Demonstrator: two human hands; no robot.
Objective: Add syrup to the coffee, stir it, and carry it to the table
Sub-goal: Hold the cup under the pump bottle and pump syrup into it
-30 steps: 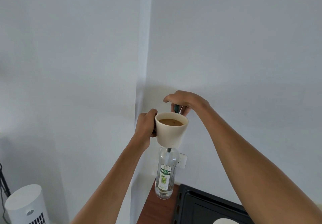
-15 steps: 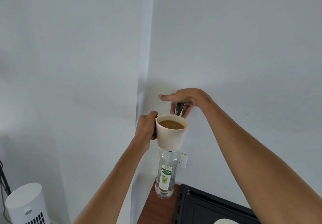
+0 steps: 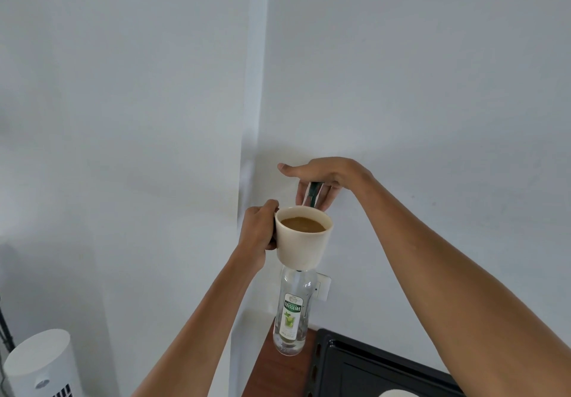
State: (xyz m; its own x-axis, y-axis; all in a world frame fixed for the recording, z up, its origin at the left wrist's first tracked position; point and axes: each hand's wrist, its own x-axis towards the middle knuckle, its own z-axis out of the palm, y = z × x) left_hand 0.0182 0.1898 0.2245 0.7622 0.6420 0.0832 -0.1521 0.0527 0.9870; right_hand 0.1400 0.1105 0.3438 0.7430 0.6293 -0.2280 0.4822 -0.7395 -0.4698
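Head camera faces the wall (image 3: 401, 87) (close, slightly downward).

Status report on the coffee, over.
Left hand grips mug by handle, held aloft, coffee inside. Right hand holds stirrer at far rim. Syrup bottle stands below.

Place: a home, seemingly a kitchen corner.
Walls: plain white walls (image 3: 123, 118) fill most of the frame; a socket (image 3: 323, 287) sits lower centre.
Surface: brown wooden surface (image 3: 278, 375), bottom centre, carries a syrup bottle (image 3: 292, 313) and a black oven-like appliance (image 3: 370, 369).
Lower left: white tower fan (image 3: 40, 362).
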